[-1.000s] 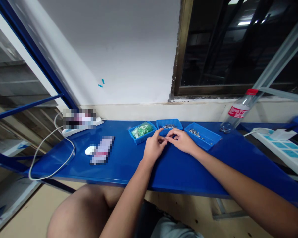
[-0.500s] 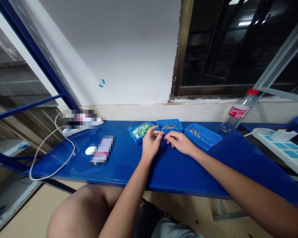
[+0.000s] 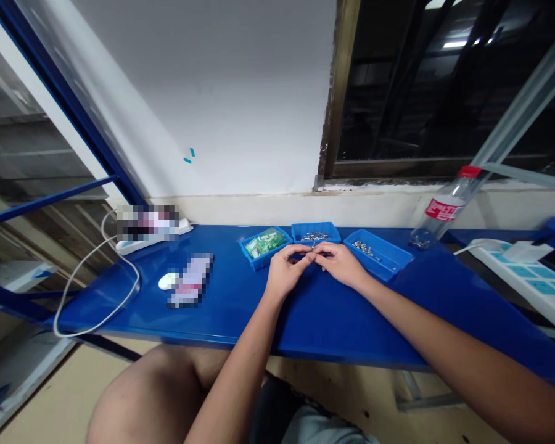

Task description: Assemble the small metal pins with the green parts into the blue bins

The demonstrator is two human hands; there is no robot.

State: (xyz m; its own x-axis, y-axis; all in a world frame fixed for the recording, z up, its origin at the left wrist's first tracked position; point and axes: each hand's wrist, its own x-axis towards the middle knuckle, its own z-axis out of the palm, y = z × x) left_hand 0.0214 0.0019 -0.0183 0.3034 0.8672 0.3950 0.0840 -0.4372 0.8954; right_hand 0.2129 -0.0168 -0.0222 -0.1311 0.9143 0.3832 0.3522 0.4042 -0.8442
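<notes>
My left hand (image 3: 287, 266) and my right hand (image 3: 338, 260) meet fingertip to fingertip above the blue table (image 3: 240, 302). Both are closed in a pinch around a tiny metallic piece (image 3: 313, 245), too small to name and mostly covered by the fingers. Just behind the hands stands a blue bin (image 3: 317, 227) of small shiny metal parts. To its right, another blue bin (image 3: 388, 261) holds more metal pieces gathered at its far left end. Left of my left hand is a blue bin (image 3: 258, 262) filled with green-and-white small packets or parts.
A white mouse-like object (image 3: 169, 281) and a blurred-out flat item (image 3: 192, 280) lie on the left. A white power strip (image 3: 155, 239) with a looping cable (image 3: 74, 271) sits behind them. A red-capped plastic bottle (image 3: 444, 208) stands at the back right, by a metal brace.
My left hand has moved right and slightly down, bringing its fingertips against those of my right hand. The small piece between them has become more hidden. The bins have stayed put.
</notes>
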